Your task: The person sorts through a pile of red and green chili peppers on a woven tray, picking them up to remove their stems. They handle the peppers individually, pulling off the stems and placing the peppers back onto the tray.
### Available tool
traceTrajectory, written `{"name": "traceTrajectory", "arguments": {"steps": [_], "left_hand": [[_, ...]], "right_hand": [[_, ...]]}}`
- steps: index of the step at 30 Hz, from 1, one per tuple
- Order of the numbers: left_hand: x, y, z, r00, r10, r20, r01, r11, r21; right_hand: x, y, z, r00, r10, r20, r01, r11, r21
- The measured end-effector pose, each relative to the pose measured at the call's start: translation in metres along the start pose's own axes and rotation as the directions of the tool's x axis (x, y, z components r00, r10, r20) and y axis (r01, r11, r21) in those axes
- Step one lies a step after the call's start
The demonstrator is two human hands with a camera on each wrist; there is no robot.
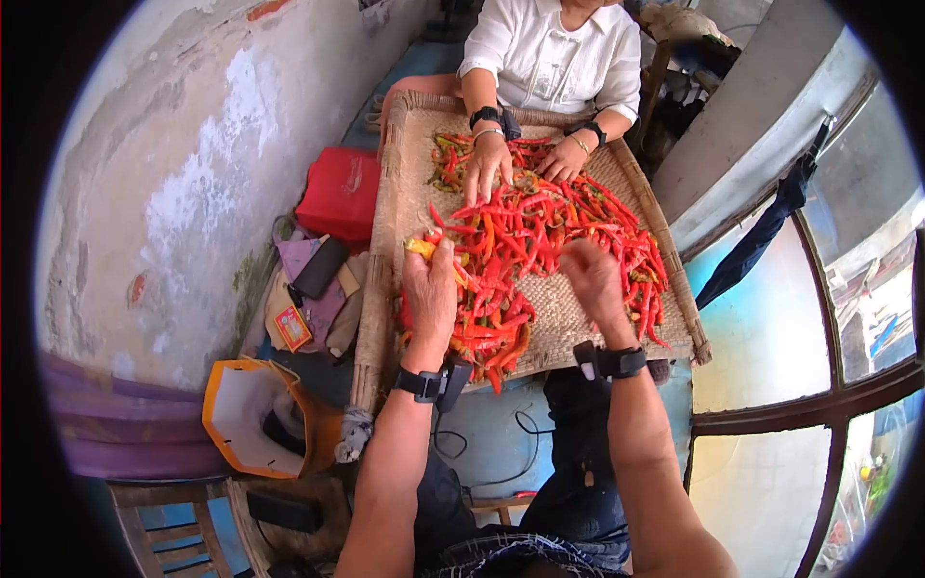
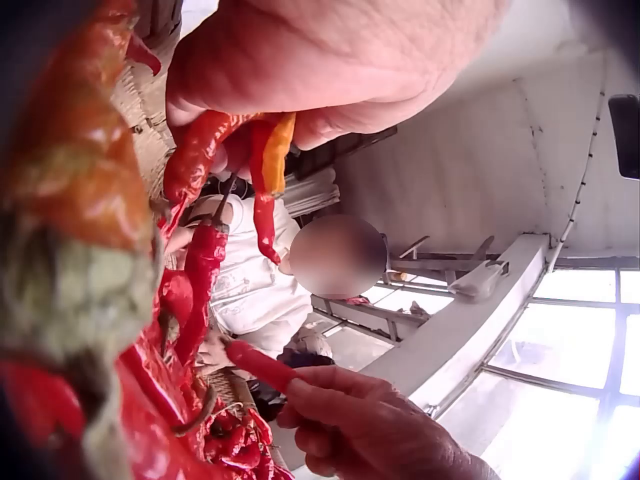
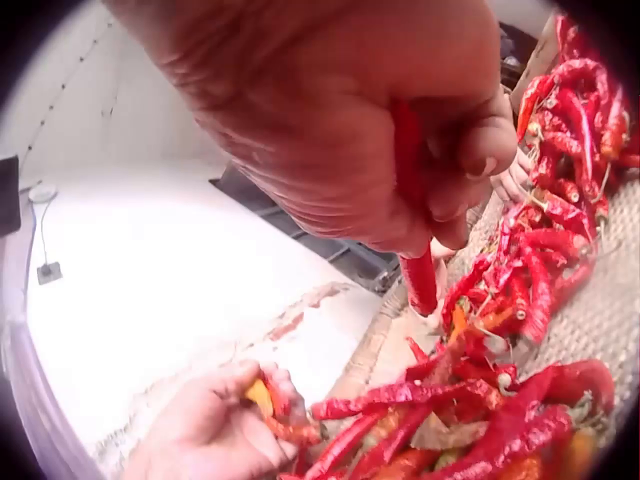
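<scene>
My left hand (image 1: 430, 294) grips a few chili peppers, red ones and an orange-yellow one (image 2: 277, 155), at the left side of the heap. In the left wrist view their tips hang below the curled fingers. My right hand (image 1: 595, 284), over the right part of the woven tray (image 1: 559, 313), holds one red chili pepper (image 3: 420, 285) between thumb and fingers; its end sticks out beneath the hand in the right wrist view. A heap of red chili peppers (image 1: 540, 226), with some orange and green among them, covers much of the tray between and beyond both hands.
Across the tray another person's hands (image 1: 488, 166) rest at the peppers. To the left lie a red bag (image 1: 339, 193), a dark case (image 1: 320, 267) on cloth and an orange-rimmed container (image 1: 255, 419). A folded umbrella (image 1: 761, 236) hangs by the window at right.
</scene>
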State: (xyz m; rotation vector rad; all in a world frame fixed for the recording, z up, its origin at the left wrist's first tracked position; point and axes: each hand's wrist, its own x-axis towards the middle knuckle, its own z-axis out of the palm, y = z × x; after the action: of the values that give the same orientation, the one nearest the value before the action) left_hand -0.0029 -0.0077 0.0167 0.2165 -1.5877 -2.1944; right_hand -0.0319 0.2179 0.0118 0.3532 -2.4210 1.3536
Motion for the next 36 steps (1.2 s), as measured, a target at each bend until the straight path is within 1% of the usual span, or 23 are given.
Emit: {"name": "traceTrajectory", "arguments": {"steps": [1,2,4,5,7,8,9,11,12,13,14,15,17,18,22,24,25,27,28,29,31,33,36], "left_hand": [[-0.001,0.003,-0.001,1.0,-0.015,-0.005,0.015,1.0,0.008],[-0.001,0.007,-0.001,0.998,-0.061,-0.008,0.062,0.998,0.022],[-0.001,0.011,0.001,0.992,-0.124,-0.038,0.124,0.992,0.003],[-0.001,0.01,0.001,0.989,-0.14,-0.041,0.14,0.99,0.01],[0.003,0.009,0.002,0.994,-0.109,-0.019,0.108,0.993,-0.048],[0.003,0.01,0.003,0.994,-0.11,-0.015,0.109,0.991,-0.084],[0.002,0.009,0.005,0.993,-0.115,-0.016,0.113,0.99,-0.081],[0.003,0.008,0.005,0.993,-0.115,0.003,0.115,0.987,-0.116],[0.003,0.007,0.003,0.993,-0.119,0.001,0.119,0.987,-0.11],[0.004,0.005,0.002,0.994,-0.111,0.011,0.111,0.988,-0.109],[0.003,0.004,0.001,0.994,-0.103,0.022,0.104,0.989,-0.109],[0.003,0.003,0.0,0.994,-0.106,0.023,0.108,0.989,-0.104],[0.004,0.003,-0.001,0.993,-0.112,0.033,0.115,0.988,-0.102],[0.004,0.003,-0.002,0.993,-0.115,0.032,0.117,0.988,-0.098],[0.003,0.004,-0.001,0.991,-0.132,0.009,0.132,0.987,-0.092],[0.004,0.004,-0.001,0.99,-0.142,-0.01,0.141,0.987,-0.074],[0.004,0.003,-0.003,0.991,-0.135,-0.009,0.134,0.987,-0.091],[0.005,0.001,-0.006,0.992,-0.125,-0.013,0.123,0.986,-0.112],[0.005,0.0,-0.007,0.993,-0.117,-0.005,0.116,0.987,-0.107],[0.005,0.0,-0.008,0.994,-0.109,0.002,0.108,0.989,-0.103],[0.004,0.001,-0.008,0.993,-0.116,-0.003,0.115,0.989,-0.092],[0.004,0.002,-0.007,0.993,-0.116,-0.001,0.115,0.989,-0.088],[0.004,0.0,-0.008,0.999,-0.045,0.007,0.044,0.997,0.067]], "right_hand": [[0.004,0.003,-0.007,0.998,0.043,-0.041,-0.039,0.993,0.111],[0.005,0.006,-0.014,0.973,0.207,-0.099,-0.155,0.91,0.384],[0.011,-0.003,-0.024,0.856,0.506,-0.103,-0.253,0.585,0.77],[0.009,0.013,-0.02,0.849,0.52,-0.097,-0.268,0.581,0.768],[0.007,0.027,-0.009,0.766,0.637,0.092,-0.424,0.392,0.816],[0.0,0.034,-0.002,0.779,0.609,0.152,-0.527,0.504,0.684],[-0.003,0.022,0.007,0.829,0.517,0.214,-0.539,0.635,0.553],[0.0,0.013,0.026,0.878,0.396,0.269,-0.458,0.857,0.234],[0.003,0.013,0.036,0.875,0.4,0.272,-0.464,0.854,0.237],[0.006,0.013,0.045,0.946,0.252,0.205,-0.265,0.964,0.033],[0.008,0.015,0.053,0.982,0.082,0.172,-0.05,0.982,-0.184],[0.008,0.02,0.061,0.981,0.087,0.172,-0.056,0.982,-0.182],[0.007,0.031,0.077,0.931,-0.279,0.233,0.354,0.842,-0.408],[0.002,0.015,0.076,0.943,-0.121,0.31,0.259,0.853,-0.453],[0.003,0.016,0.084,0.948,-0.187,0.258,0.281,0.872,-0.401],[0.005,0.007,0.081,0.962,-0.003,0.272,0.125,0.895,-0.429],[0.007,0.004,0.076,0.961,-0.006,0.276,0.129,0.894,-0.429],[0.011,0.001,0.065,0.947,0.138,0.29,-0.059,0.962,-0.266],[0.009,0.005,0.069,0.982,-0.014,0.189,0.082,0.931,-0.356],[0.01,0.007,0.066,0.981,-0.017,0.192,0.087,0.93,-0.358],[0.012,0.014,0.05,0.997,0.018,0.072,-0.014,0.999,-0.052],[0.01,0.018,0.039,0.996,0.049,0.069,-0.047,0.998,-0.03],[0.004,0.013,0.028,0.949,0.194,0.248,-0.223,0.971,0.092]]}}
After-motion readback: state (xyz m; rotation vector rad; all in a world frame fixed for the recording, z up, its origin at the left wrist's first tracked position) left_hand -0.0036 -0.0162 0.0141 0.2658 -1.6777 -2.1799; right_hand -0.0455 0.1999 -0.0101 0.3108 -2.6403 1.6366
